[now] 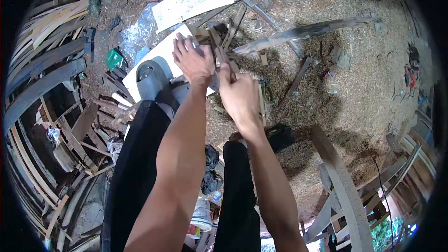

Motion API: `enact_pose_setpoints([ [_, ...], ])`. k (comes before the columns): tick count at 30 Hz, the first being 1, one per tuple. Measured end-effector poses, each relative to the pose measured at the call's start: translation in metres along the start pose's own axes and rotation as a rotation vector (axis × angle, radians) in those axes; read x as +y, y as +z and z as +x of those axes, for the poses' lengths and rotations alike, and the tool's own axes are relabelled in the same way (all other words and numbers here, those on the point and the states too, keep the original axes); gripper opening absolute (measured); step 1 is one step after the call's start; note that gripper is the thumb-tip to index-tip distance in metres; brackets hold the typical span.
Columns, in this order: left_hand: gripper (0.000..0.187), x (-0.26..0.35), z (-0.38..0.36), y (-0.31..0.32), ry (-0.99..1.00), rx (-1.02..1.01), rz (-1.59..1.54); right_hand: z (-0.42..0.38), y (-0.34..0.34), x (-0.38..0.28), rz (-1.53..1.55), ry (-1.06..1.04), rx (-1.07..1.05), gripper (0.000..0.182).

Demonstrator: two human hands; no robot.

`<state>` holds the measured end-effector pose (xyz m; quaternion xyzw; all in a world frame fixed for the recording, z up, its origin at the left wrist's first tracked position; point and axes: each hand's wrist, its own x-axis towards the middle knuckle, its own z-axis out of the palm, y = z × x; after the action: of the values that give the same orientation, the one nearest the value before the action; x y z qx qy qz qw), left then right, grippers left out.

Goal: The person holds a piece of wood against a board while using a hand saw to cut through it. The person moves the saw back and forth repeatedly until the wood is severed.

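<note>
My left hand (192, 60) lies with its fingers spread on a white board (163, 52), near the board's right end. Close beside it on the right, my right hand (238, 91) has its fingers curled round something hidden, with the thumb pointing up toward a narrow wooden piece (222, 57). What that hand holds is too covered to name. A grey rounded object (151, 78), perhaps the front of a shoe, rests on the board's lower left part.
Another white board (191, 2) lies farther off. A long dark wooden piece (303, 31) crosses the shavings on the floor. Stacked planks (46, 72) stand at the left, a curved beam (343, 184) at the lower right. A white bucket (201, 214) is below.
</note>
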<state>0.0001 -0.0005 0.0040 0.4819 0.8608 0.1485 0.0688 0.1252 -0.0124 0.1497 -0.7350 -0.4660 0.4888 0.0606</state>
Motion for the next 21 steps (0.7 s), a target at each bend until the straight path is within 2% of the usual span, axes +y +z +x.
enact_pose_setpoints([
  [2, 0.051, -0.003, -0.003, 0.001, 0.012, 0.015, -0.006, -0.01, 0.0, 0.015, 0.019, -0.036, -0.026, 0.048],
  [5, 0.053, -0.005, -0.002, 0.005, -0.001, 0.029, -0.009, -0.092, -0.039, 0.046, 0.088, -0.055, -0.051, 0.031],
  [6, 0.053, -0.003, -0.002, 0.003, -0.006, 0.017, -0.023, -0.117, -0.027, 0.077, 0.233, -0.18, 0.145, 0.045],
  [8, 0.055, 0.0, -0.002, 0.001, -0.013, 0.006, -0.037, -0.15, -0.069, 0.071, 0.106, -0.008, -0.026, 0.044],
  [9, 0.056, 0.0, 0.0, 0.001, -0.017, -0.008, -0.011, -0.146, -0.064, 0.069, 0.107, -0.013, -0.038, 0.044],
  [10, 0.056, -0.002, -0.001, 0.003, -0.013, -0.004, -0.005, -0.136, -0.057, 0.068, 0.078, -0.039, -0.024, 0.034],
  [12, 0.056, -0.004, -0.003, 0.003, -0.006, -0.004, 0.005, -0.098, -0.032, 0.065, 0.026, -0.116, 0.023, 0.027],
  [13, 0.056, -0.001, -0.001, 0.001, -0.018, -0.019, -0.007, -0.065, -0.013, 0.058, 0.005, -0.173, 0.058, 0.031],
  [14, 0.056, 0.001, 0.001, -0.001, -0.028, -0.035, -0.02, -0.038, 0.006, 0.046, 0.035, -0.197, 0.123, 0.045],
  [16, 0.056, 0.001, 0.003, -0.002, -0.023, -0.033, -0.018, 0.003, 0.012, 0.007, -0.037, 0.016, 0.009, 0.058],
  [17, 0.056, 0.001, 0.0, -0.002, -0.025, -0.041, -0.019, 0.022, 0.024, 0.006, -0.018, -0.011, 0.05, 0.062],
  [19, 0.056, -0.001, 0.002, -0.001, -0.014, -0.041, -0.015, 0.03, 0.03, -0.009, -0.083, -0.036, 0.163, 0.062],
  [21, 0.055, -0.001, 0.0, 0.0, -0.03, -0.034, -0.026, 0.009, 0.018, 0.001, -0.059, -0.014, 0.098, 0.06],
])
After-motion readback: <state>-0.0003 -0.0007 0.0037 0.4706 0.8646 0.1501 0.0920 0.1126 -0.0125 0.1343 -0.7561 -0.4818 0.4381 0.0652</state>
